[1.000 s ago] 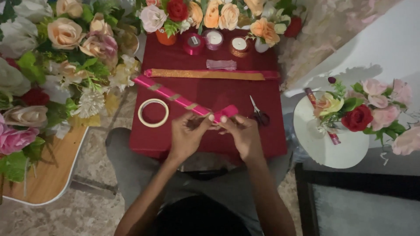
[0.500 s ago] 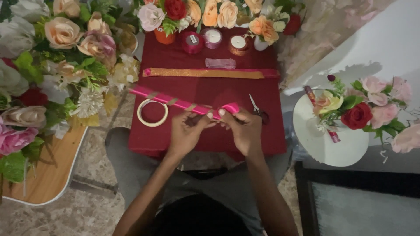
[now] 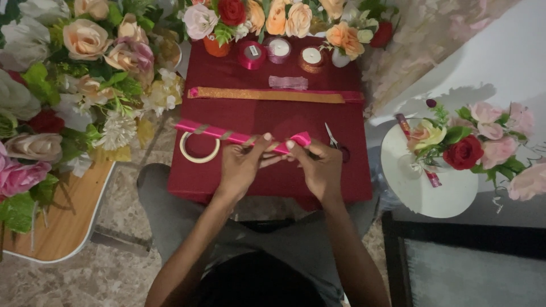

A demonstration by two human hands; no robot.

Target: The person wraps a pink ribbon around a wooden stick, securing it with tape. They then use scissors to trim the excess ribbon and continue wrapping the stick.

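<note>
red cloth-covered table (image 3: 239, 176) under everything | orange-gold ribbon strip (image 3: 267, 95) lies flat across its far part | pink ribbon (image 3: 227, 134) stretches left from the hands, above a white tape ring (image 3: 199, 149) | left hand (image 3: 242, 165) pinches the ribbon | right hand (image 3: 318, 165) pinches its folded end (scissors (image 3: 333, 138) just beside) | fingers closed narrow on the ribbon

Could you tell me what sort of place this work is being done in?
Probably a home craft corner for floral gifts: a dark red work surface, artificial roses massed around it, ribbon spools at the back, and both hands folding a pink ribbon.
</note>
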